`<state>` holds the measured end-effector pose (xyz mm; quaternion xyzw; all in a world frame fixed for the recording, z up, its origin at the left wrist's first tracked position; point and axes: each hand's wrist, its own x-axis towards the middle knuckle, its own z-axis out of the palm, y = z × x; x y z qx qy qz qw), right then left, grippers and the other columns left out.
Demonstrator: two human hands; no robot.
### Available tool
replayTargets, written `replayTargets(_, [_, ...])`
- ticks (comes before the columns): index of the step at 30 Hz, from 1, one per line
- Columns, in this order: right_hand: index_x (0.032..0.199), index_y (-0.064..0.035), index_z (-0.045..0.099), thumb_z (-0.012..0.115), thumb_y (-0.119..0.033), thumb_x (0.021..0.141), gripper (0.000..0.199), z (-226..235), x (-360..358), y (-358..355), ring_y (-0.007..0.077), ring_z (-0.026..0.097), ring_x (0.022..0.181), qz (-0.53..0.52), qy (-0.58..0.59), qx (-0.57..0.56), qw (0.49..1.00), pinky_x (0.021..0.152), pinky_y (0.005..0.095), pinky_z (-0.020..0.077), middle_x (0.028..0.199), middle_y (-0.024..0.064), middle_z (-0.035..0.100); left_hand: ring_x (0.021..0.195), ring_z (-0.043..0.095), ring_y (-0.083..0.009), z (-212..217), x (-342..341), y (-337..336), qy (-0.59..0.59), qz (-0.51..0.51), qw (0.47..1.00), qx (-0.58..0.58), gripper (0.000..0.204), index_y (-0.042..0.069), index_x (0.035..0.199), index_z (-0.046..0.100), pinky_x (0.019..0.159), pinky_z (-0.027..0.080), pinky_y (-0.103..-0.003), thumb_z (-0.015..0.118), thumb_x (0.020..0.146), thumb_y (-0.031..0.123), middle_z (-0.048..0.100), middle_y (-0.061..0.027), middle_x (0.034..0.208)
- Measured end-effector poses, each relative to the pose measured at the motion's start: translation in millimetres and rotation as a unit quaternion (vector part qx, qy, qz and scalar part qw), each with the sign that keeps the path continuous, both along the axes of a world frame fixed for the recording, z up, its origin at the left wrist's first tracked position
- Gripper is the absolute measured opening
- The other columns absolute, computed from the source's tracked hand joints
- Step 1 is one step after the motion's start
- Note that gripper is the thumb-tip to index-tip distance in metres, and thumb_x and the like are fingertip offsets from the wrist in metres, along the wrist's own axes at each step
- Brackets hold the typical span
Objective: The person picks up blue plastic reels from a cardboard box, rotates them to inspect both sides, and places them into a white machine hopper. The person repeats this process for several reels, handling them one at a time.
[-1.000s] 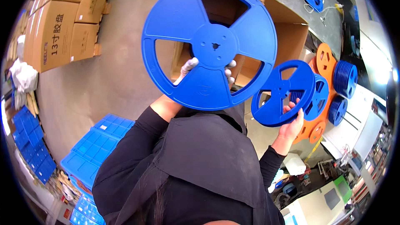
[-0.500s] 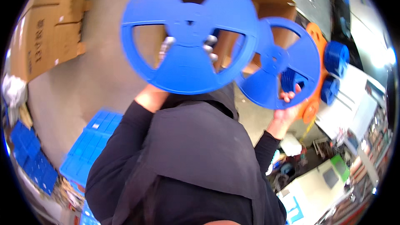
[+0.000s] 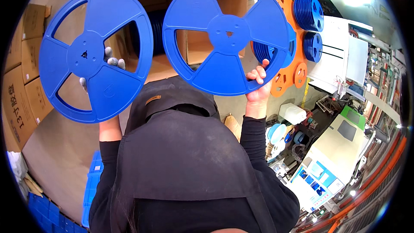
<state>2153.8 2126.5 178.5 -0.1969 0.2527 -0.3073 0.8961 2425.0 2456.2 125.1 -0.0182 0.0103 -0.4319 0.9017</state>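
Observation:
Two flat blue plastic reel discs, each with three cut-out windows and a small central hole, are held up side by side. My left hand [image 3: 113,61] is behind the left reel disc [image 3: 90,45], with grey-tipped fingers reaching through its windows; the palm is hidden. My right hand [image 3: 257,80] grips the right reel disc [image 3: 222,39] at its lower right rim, fingers curled through the window. A narrow gap lies between the discs. Both appear to face me almost flat.
Beyond the discs stands an open cardboard box [image 3: 200,54] with dark reels [image 3: 157,32] beside its divider. An orange rack [image 3: 282,80] carries stacks of blue reels [image 3: 308,14] at the right. Closed cartons [image 3: 32,99] and a blue crate [image 3: 92,181] are at the left; a beige-green machine [image 3: 334,142] stands lower right.
The discs overlapped in view before and are now apart. The left one has moved left and down, the right one left and up. The surroundings have shifted as my view turned.

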Motion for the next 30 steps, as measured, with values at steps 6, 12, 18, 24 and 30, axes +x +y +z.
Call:
replayTargets(6, [0.117, -0.007, 0.056, 0.044, -0.043, 0.097, 0.043, 5.6, 14.0, 10.9, 0.0077, 0.052, 0.057, -0.011, 0.0, 0.01, 1.0, 0.07, 0.0293, 0.0526, 0.07, -0.0027, 0.051, 0.118, 0.054, -0.0314, -8.8, 1.1, 7.0, -0.039, 0.019, 0.998, 0.037, 0.086, -0.007, 0.137, 0.033, 0.109, 0.037, -0.043, 0.072, 0.077, 0.04, 0.056, -0.0242, 0.12])
replayTargets(12, [0.116, -0.0085, 0.056, 0.05, -0.046, 0.094, 0.044, 9.8, 23.0, 8.8, 0.0098, 0.054, 0.059, -0.037, 0.039, 0.033, 0.998, 0.071, 0.0316, 0.0548, 0.072, -0.0021, 0.053, 0.126, 0.047, -0.0321, 1.4, -4.6, 7.9, -0.011, 0.056, 0.993, 0.099, 0.081, -0.003, 0.144, 0.024, 0.114, 0.029, -0.044, 0.062, 0.086, 0.038, 0.042, -0.0234, 0.139])
replayTargets(18, [0.119, -0.0063, 0.055, 0.048, -0.056, 0.091, 0.057, 32.6, 47.8, 23.0, 0.011, 0.057, 0.061, -0.026, 0.073, -0.022, 0.997, 0.073, 0.0314, 0.0542, 0.076, 0.0, 0.061, 0.123, 0.05, -0.0301, 1.8, -1.9, 5.5, 0.01, -0.048, 0.985, 0.167, 0.072, -0.002, 0.141, 0.033, 0.108, 0.038, -0.043, 0.062, 0.087, 0.036, 0.048, -0.0196, 0.134])
replayTargets(24, [0.126, -0.0028, 0.053, 0.068, -0.017, 0.087, 0.044, 64.4, 146.8, 129.9, 0.0265, 0.059, 0.111, 0.187, 0.157, -0.415, 0.877, 0.097, 0.0382, 0.0454, 0.123, 0.016, 0.057, 0.122, 0.05, -0.0289, 27.8, -33.6, -97.5, -0.013, -0.121, 0.946, 0.301, 0.068, 0.001, 0.14, 0.037, 0.107, 0.038, -0.042, 0.06, 0.09, 0.042, 0.051, -0.0145, 0.134])
replayTargets(30, [0.134, -0.0014, 0.043, 0.069, -0.01, 0.079, 0.061, 60.3, 166.2, 183.4, 0.0371, 0.05, 0.12, 0.311, 0.156, -0.67, 0.656, 0.098, 0.038, 0.0441, 0.128, 0.0196, 0.05, 0.125, 0.046, -0.0284, 34.7, -39.5, -132.5, -0.05, -0.149, 0.986, 0.058, 0.077, 0.002, 0.138, 0.035, 0.11, 0.036, -0.044, 0.067, 0.081, 0.041, 0.048, -0.0149, 0.133])
